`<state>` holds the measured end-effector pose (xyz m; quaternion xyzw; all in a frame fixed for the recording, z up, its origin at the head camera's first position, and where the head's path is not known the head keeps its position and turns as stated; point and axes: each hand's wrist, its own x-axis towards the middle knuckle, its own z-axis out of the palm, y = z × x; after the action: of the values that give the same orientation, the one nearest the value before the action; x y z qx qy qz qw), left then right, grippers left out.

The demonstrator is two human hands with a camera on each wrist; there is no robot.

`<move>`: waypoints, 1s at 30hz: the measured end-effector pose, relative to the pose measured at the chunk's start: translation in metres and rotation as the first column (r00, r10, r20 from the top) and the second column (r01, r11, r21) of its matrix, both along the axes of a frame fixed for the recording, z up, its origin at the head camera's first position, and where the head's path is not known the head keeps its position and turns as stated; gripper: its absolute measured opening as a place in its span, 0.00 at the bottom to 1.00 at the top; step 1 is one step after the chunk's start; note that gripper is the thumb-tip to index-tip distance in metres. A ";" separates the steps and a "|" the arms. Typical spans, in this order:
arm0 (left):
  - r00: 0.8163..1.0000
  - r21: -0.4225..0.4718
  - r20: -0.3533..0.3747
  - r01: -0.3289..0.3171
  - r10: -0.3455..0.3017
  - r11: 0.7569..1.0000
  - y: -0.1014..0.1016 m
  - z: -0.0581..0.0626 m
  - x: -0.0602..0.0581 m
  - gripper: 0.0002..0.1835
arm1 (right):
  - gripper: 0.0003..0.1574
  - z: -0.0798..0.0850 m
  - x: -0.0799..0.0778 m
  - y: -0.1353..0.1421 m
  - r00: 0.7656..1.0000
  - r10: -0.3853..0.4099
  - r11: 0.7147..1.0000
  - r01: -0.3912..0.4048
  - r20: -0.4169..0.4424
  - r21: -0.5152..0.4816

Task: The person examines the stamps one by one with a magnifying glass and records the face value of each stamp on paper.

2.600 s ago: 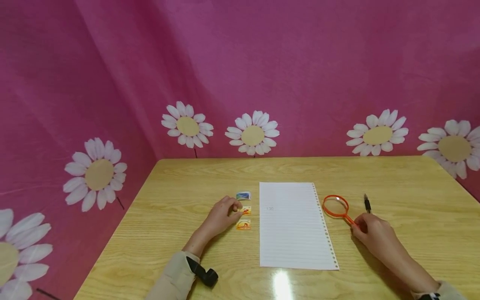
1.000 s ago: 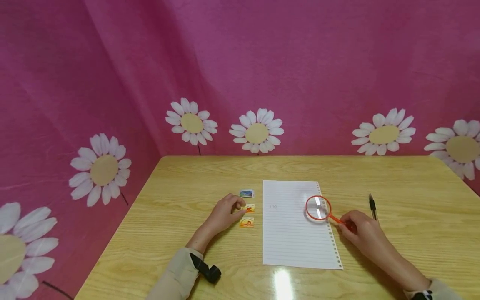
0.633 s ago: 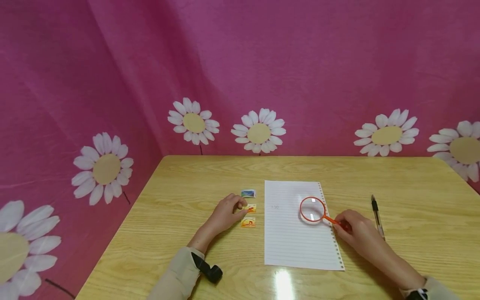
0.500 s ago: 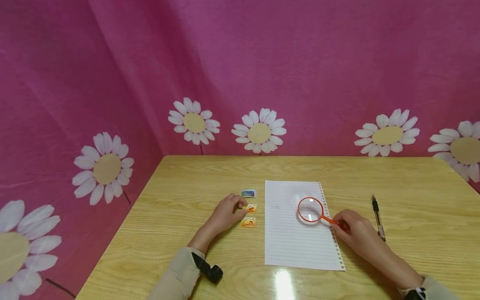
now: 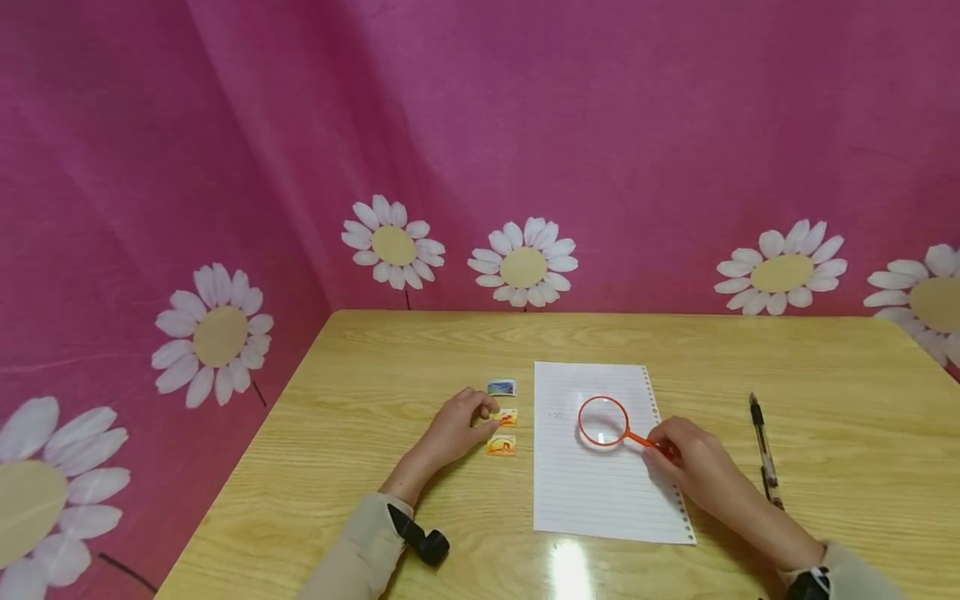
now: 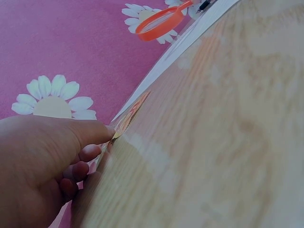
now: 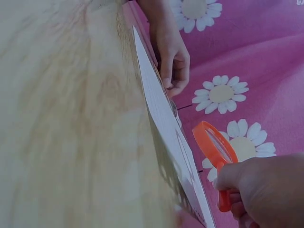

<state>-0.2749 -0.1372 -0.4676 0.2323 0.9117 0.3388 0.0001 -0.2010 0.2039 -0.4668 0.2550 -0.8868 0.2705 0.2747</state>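
Note:
My left hand (image 5: 455, 427) pinches the left edge of the middle stamp (image 5: 508, 417), yellow and red, lying on the table. Thumb and curled fingers meet at its edge in the left wrist view. Above it in the column lies a blue-green stamp (image 5: 502, 387), below it an orange-yellow stamp (image 5: 502, 446). My right hand (image 5: 701, 471) grips the handle of an orange-rimmed magnifying glass (image 5: 628, 434). Its lens is held over a lined sheet of paper (image 5: 600, 500), casting a shadow there. Faint writing shows at the sheet's upper left.
A black-tipped clear pen (image 5: 763, 446) lies on the wooden table (image 5: 405, 350) to the right of the paper, partly behind the right forearm. A pink curtain with white daisies (image 5: 637, 167) hangs behind and at the left. Light glares off the table's front.
My right hand has brought the magnifying glass leftward from beside the sheet to over its middle, uncovering more of the pen. My left hand stays at the middle stamp.

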 end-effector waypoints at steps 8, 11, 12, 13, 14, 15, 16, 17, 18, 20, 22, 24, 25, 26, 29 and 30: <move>1.000 0.000 -0.006 0.000 0.000 1.000 0.000 0.000 0.000 0.07 | 0.19 -0.002 -0.007 -0.014 0.998 0.055 0.998 -0.055 -0.024 0.003; 1.000 -0.005 -0.003 -0.003 0.003 1.000 0.000 0.000 0.000 0.07 | 0.18 -0.002 -0.009 -0.019 0.998 0.062 0.998 -0.062 -0.008 -0.002; 1.000 -0.003 -0.005 -0.003 0.003 1.000 0.000 0.000 0.000 0.07 | 0.17 -0.002 -0.010 -0.021 0.998 0.066 0.998 -0.066 -0.009 -0.003; 1.000 -0.004 -0.011 0.000 0.000 1.000 0.000 0.000 0.000 0.07 | 0.17 -0.001 -0.010 -0.023 0.997 0.072 0.997 -0.072 -0.012 -0.004; 1.000 -0.002 -0.015 0.002 -0.002 1.000 0.000 0.000 0.000 0.07 | 0.17 -0.001 -0.011 -0.025 0.997 0.077 0.997 -0.077 -0.016 -0.003; 1.000 0.000 -0.018 0.004 -0.004 1.000 0.000 0.000 0.000 0.07 | 0.17 -0.001 -0.012 -0.027 0.996 0.084 0.996 -0.084 -0.022 -0.001; 1.000 0.002 -0.018 0.004 -0.004 1.000 0.000 0.000 0.000 0.07 | 0.16 0.000 -0.012 -0.028 0.995 0.090 0.996 -0.090 -0.031 0.003; 1.000 0.003 -0.021 0.006 -0.006 1.000 0.000 0.000 0.000 0.07 | 0.16 0.000 -0.013 -0.030 0.995 0.095 0.996 -0.094 -0.037 0.007; 1.000 0.005 -0.021 0.006 -0.006 1.000 0.000 0.000 0.000 0.07 | 0.16 0.000 -0.014 -0.032 0.994 0.098 0.995 -0.098 -0.041 0.009; 1.000 0.007 -0.022 0.006 -0.006 1.000 0.000 0.000 0.000 0.07 | 0.16 0.001 -0.015 -0.035 0.994 0.104 0.995 -0.103 -0.047 0.015; 1.000 0.004 -0.020 0.004 -0.004 1.000 0.000 0.000 0.000 0.07 | 0.16 0.001 -0.015 -0.037 0.994 0.104 0.995 -0.103 -0.043 0.017; 1.000 0.005 -0.016 0.004 -0.004 1.000 0.000 0.001 0.000 0.07 | 0.16 0.000 -0.016 -0.040 0.994 0.103 0.995 -0.102 -0.035 0.018; 1.000 0.002 -0.014 0.003 -0.003 1.000 0.000 0.001 0.000 0.07 | 0.15 0.000 -0.016 -0.041 0.994 0.103 0.995 -0.103 -0.030 0.018; 1.000 0.001 -0.009 0.001 -0.001 1.000 0.000 0.001 0.000 0.07 | 0.15 0.000 -0.016 -0.042 0.994 0.103 0.995 -0.102 -0.023 0.017; 1.000 -0.005 -0.005 -0.002 0.002 1.000 0.000 0.001 -0.001 0.07 | 0.14 0.000 -0.017 -0.046 0.995 0.099 0.995 -0.099 -0.005 0.016; 1.000 -0.008 -0.008 -0.002 0.002 1.000 0.000 0.000 -0.001 0.06 | 0.14 0.000 -0.017 -0.047 0.995 0.099 0.995 -0.099 0.001 0.014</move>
<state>-0.2759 -0.1370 -0.4673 0.2328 0.9132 0.3344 -0.0028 -0.2185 0.1569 -0.4673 0.3005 -0.8750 0.2774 0.2589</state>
